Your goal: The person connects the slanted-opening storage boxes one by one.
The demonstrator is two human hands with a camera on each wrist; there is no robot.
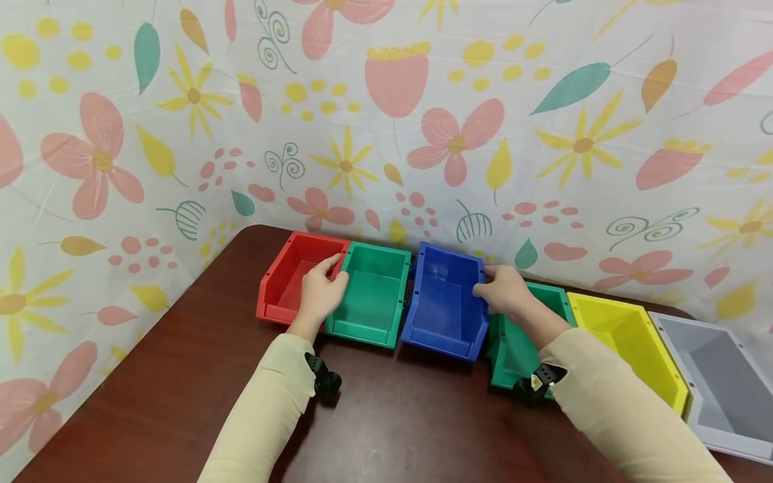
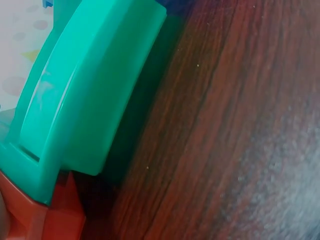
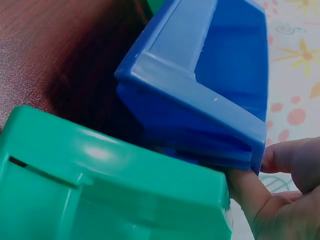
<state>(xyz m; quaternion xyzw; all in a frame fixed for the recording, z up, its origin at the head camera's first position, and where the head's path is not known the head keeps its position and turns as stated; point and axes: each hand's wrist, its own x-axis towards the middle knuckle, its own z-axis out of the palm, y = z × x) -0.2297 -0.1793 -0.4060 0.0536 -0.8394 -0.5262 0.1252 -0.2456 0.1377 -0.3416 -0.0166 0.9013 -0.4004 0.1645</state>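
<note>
In the head view my left hand point(image 1: 320, 292) is at the walls where the red bin point(image 1: 274, 313) and the left green bin point(image 1: 368, 298) meet. Its thumb is on the green side and its fingers reach over the red side, pinching the green bin's rim. My right hand point(image 1: 510, 292) pinches the right rim of the blue bin point(image 1: 443, 305); in the right wrist view, thumb and finger point(image 3: 250, 192) are at that bin's corner. A narrow gap separates the blue bin from the left green bin. The left wrist view barely catches the hand.
Under my right forearm stands another green bin point(image 1: 513, 352). A yellow bin point(image 1: 628, 342) and a grey bin point(image 1: 725, 376) continue the row to the right. All are on a dark brown table point(image 1: 386, 429), with a flower-printed cloth point(image 1: 386, 154) behind them.
</note>
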